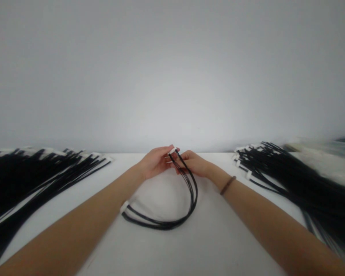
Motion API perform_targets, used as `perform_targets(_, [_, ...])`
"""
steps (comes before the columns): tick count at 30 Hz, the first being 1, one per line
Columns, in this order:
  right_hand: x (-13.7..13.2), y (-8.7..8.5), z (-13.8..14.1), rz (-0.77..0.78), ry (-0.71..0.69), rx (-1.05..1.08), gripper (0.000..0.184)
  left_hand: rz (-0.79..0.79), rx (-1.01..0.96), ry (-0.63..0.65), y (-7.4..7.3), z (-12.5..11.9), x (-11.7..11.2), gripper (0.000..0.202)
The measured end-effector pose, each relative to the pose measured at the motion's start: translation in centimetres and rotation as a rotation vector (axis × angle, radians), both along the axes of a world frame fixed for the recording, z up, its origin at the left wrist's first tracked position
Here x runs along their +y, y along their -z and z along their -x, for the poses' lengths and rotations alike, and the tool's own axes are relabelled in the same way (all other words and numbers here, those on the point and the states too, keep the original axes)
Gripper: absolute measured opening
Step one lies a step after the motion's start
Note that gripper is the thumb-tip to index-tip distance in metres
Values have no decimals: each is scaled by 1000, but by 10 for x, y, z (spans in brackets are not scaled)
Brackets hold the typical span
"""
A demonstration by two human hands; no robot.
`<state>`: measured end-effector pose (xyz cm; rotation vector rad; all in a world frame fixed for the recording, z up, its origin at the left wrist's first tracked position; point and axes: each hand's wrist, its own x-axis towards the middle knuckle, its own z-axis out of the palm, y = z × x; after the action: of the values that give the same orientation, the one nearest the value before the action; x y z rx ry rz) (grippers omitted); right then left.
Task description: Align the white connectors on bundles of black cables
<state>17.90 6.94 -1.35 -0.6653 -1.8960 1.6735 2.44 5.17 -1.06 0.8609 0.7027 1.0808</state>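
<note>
My left hand (156, 161) and my right hand (194, 163) meet at the far middle of a white table (207, 237). Both pinch the upper end of a small bundle of thin black cables (193, 193) with a white connector (172, 150) at its tip. The bundle curves down in a loop across the table and ends in another white connector (124, 207) beside my left forearm. A brown band (228, 185) is on my right wrist.
A large heap of black cables with white ends (31, 172) lies on the left of the table. A similar heap (299, 180) lies on the right, with pale blurred material (327, 161) behind it. A plain grey wall (172, 76) stands directly behind.
</note>
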Motion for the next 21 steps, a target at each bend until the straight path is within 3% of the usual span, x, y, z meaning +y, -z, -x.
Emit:
perform_targets(6, [-5, 1, 6, -108, 110, 14, 27, -61, 70, 14, -2, -5, -3, 11])
perform_targets(12, [-2, 6, 9, -17, 347, 73, 38, -96, 82, -52, -4, -6, -4, 6])
perform_targets(21, [2, 7, 4, 25, 179, 140, 35, -76, 157, -68, -4, -8, -3, 13])
